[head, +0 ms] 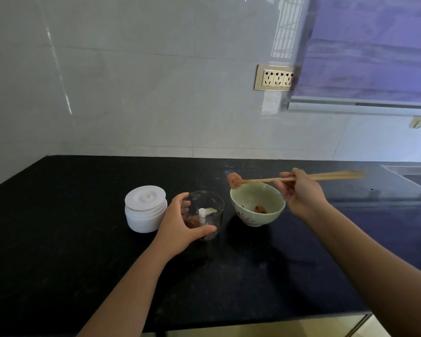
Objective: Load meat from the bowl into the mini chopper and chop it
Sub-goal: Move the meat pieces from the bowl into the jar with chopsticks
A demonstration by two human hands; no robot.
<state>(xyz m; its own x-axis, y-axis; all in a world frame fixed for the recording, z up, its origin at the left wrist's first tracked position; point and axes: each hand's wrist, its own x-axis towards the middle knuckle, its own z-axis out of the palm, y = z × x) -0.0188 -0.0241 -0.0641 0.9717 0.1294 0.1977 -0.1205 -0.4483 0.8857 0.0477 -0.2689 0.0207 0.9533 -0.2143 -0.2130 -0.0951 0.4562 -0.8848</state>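
Note:
The clear chopper cup (pixel 213 203) stands on the black counter with a white blade post and some brown meat inside. My left hand (pixel 180 227) grips its near left side. Right of it sits a pale green bowl (pixel 253 216) with one piece of meat (pixel 260 209) left on its inner wall. My right hand (pixel 299 193) holds wooden chopsticks (pixel 326 177) level above the bowl. Their tips pinch a piece of meat (pixel 234 180) over the bowl's far left rim.
The chopper's white lid unit (pixel 145 209) rests upside down to the left of the cup. A wall socket (pixel 275 77) is on the tiled wall behind. A sink edge (pixel 413 173) shows at the far right. The counter's front edge (pixel 277 319) runs near me.

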